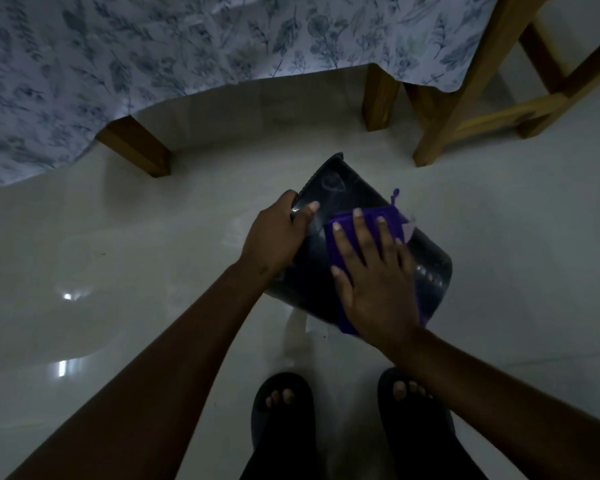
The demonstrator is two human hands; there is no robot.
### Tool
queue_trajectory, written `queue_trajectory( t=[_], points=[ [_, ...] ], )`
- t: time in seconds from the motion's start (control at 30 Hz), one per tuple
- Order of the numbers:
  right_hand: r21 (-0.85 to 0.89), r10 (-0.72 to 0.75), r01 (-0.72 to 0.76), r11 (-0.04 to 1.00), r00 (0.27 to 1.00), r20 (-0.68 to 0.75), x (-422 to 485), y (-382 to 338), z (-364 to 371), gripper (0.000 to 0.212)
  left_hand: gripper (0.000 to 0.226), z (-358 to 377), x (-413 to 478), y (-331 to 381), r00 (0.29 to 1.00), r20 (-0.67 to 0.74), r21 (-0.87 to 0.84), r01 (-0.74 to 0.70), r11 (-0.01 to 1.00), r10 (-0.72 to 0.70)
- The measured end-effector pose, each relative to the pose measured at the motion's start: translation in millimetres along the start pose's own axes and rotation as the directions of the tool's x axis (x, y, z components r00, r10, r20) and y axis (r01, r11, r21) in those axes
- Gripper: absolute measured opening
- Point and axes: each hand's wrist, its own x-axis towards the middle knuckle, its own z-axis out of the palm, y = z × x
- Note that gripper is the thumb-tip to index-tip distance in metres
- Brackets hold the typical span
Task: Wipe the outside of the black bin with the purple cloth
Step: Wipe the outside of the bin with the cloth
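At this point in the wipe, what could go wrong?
1. The black bin is tipped on the glossy floor, steadied only by the left hand at its rim; it could slide or roll.
2. The purple cloth lies under a flat right hand, ungripped, and may bunch or slip.

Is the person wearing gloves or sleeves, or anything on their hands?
No gloves. The left hand and the right hand are both bare, with short, pale fingernails. Both forearms are bare too: no sleeve reaches into view. No rings, watch or bracelet show, though the light is dim. The only things worn in view are dark open-toed sandals on the feet.
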Motion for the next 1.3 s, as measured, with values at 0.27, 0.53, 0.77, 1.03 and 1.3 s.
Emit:
queue_trajectory(
  t=[0.27, 0.53, 0.77, 1.03, 1.3],
  points=[
    [0.088, 0.111, -0.109, 0.99, 0.994, -0.009, 34, 29, -6, 0.058, 0.031, 3, -1, -2, 0.999, -0.018, -0.056, 0.041, 0.998, -0.042],
    [0.083, 0.049, -0.048, 0.995, 0.999, -0.01, 53, 28, -10, 0.057, 0.026, 3, -8, -3, 0.998, -0.023, -0.083, 0.048, 0.995, -0.051],
    [0.031, -0.041, 0.04, 0.999, 0.999, 0.035, -2, 5, 1, 0.06, 0.028, 3, -1, 1, 0.995, -0.025, -0.065, 0.093, 0.994, -0.095],
    [0.283, 0.155, -0.179, 0.942, 0.982, 0.105, 68, 33, -14, 0.052, 0.016, -20, 3, -1, 0.96, 0.234, -0.341, 0.229, 0.912, -0.154],
    [0.009, -0.037, 0.037, 0.999, 0.999, 0.024, 4, 0, -1, 0.062, 0.029, 0, -8, -11, 0.998, 0.019, 0.014, 0.062, 0.998, -0.062]
  ],
)
